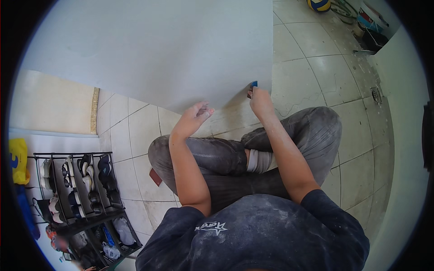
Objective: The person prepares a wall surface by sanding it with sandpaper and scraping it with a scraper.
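I sit cross-legged on the floor before a large pale grey wall surface [162,47]. My right hand [261,103] grips a small blue and reddish-brown object [253,84] close to the surface's right edge. Most of that object is hidden by the fingers, and its exact kind is unclear. Near the bottom edge of the surface is my left hand [195,118], loosely curled with dusty fingertips and nothing visible in it. Whether it touches the surface I cannot tell. White dust marks my forearms and dark clothes.
A shoe rack [78,189] with shoes and bags stands on the left. A reddish-brown flat piece [156,177] lies on the tiled floor [298,40] by my left knee. A ball [319,4], a hose [344,12], a bucket [369,18] and a floor drain [375,95] are on the right.
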`<state>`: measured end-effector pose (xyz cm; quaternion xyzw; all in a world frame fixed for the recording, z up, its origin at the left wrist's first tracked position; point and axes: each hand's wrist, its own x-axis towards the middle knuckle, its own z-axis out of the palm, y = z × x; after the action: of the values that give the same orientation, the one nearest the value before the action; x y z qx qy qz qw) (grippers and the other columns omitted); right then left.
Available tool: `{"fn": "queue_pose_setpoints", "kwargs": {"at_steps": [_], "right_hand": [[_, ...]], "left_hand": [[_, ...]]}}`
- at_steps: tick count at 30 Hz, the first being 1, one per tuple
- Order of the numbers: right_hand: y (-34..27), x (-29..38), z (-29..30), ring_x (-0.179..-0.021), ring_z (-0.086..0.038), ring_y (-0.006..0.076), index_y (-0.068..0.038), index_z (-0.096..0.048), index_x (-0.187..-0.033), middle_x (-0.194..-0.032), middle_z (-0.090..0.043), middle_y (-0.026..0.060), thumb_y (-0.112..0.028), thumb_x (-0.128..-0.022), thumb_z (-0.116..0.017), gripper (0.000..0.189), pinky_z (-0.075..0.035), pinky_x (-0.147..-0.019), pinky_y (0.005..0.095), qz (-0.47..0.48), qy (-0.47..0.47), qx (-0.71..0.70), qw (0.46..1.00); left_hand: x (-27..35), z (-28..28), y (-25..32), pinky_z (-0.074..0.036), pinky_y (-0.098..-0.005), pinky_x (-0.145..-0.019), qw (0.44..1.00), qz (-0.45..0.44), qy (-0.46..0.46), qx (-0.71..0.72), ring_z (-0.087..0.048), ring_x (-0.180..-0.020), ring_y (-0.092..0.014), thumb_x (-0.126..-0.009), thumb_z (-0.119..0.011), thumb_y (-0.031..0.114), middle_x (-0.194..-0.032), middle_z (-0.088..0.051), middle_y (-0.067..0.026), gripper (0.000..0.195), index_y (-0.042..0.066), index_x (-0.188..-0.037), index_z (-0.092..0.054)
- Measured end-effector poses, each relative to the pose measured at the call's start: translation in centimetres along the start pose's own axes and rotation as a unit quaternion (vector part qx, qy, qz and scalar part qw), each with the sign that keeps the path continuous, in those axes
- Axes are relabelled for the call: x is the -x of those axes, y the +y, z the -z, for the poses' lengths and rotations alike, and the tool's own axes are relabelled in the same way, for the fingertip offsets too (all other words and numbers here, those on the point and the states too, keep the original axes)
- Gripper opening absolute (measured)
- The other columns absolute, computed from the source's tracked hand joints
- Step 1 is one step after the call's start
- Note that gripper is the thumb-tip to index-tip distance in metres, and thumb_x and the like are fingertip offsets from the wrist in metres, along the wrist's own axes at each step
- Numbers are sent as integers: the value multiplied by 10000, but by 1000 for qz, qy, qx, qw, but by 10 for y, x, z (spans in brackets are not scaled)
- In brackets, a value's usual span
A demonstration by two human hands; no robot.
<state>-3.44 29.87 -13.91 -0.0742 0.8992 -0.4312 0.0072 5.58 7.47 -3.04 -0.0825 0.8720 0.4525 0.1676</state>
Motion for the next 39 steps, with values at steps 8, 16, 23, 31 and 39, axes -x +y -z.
{"fn": "queue_pose_setpoints", "kwargs": {"at_steps": [8, 16, 23, 31, 39], "right_hand": [[19, 2, 57, -855, -623, 406, 42, -651, -856, -871, -641, 258, -83, -806, -562, 161, -498, -764, 467, -83, -24, 91, 992], [36, -4, 44, -912, -621, 400, 34, -660, -893, -924, -644, 258, -99, -799, -563, 190, -505, -793, 448, -147, -56, 106, 982], [38, -9, 36, -926, -619, 394, 32, -645, -920, -947, -640, 257, -100, -802, -556, 198, -500, -806, 451, -150, -81, 84, 982], [42, -10, 27, -884, -615, 404, 16, -652, -904, -893, -646, 245, -156, -796, -617, 207, -486, -771, 444, -122, -65, 72, 988], [-16, 6, 23, -854, -623, 397, 8, -633, -871, -864, -646, 237, -126, -825, -561, 159, -501, -744, 468, -59, -27, 95, 993]], "left_hand": [[-38, -60, 8, -412, -344, -971, 997, -54, -37, 41, -543, -1133, -237, -916, -583, 279, -1168, -597, -152, 419, 23, -1245, -531], [-111, -146, 2, -412, -337, -973, 979, -167, -5, 117, -530, -1156, -223, -906, -581, 188, -1197, -591, -125, 361, 6, -1216, -549], [-116, -146, -8, -415, -308, -944, 974, -68, -18, 213, -543, -1121, -176, -917, -537, 115, -1175, -603, -107, 313, -13, -1203, -560], [-102, -127, 20, -415, -313, -942, 903, -91, -33, 419, -546, -1117, -184, -924, -494, 156, -1141, -625, -100, 294, 1, -1150, -601], [-112, -133, -12, -430, -351, -882, 968, -29, 42, 246, -563, -1046, -191, -937, -470, 207, -1121, -626, -95, 286, 43, -1117, -620]]}}
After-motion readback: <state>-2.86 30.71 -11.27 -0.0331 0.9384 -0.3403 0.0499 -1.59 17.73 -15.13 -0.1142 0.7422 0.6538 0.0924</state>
